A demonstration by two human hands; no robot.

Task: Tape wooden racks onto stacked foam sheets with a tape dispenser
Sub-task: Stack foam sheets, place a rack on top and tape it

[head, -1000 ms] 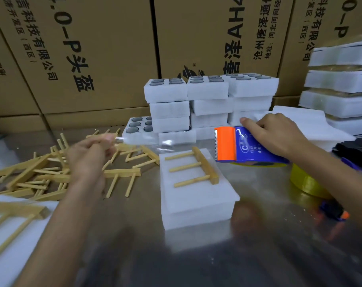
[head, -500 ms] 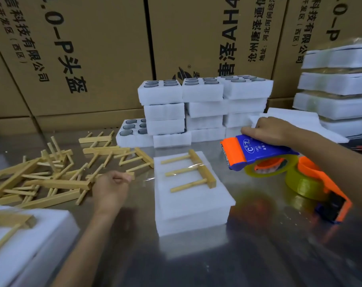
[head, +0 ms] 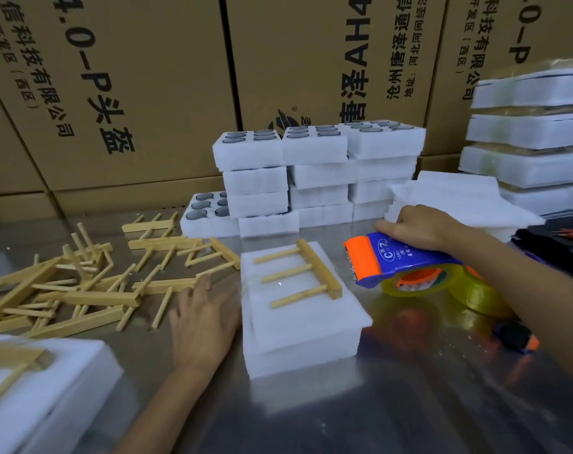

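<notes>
While one wooden rack [head: 298,273] is lying flat on top of the stacked foam sheets [head: 303,326], a strip of clear tape is seemingly already being laid across it, though this is hard to confirm. The tape dispenser [head: 390,263] is being held just right of the stack by the right hand [head: 419,226], whose fingers are curled over its top. The left hand [head: 203,319] is being rested flat, fingers spread, just left of the stack. Many loose racks [head: 82,283] are waiting further left, so much work is being left. Open table [head: 344,414] is being kept free in front of the stack.
</notes>
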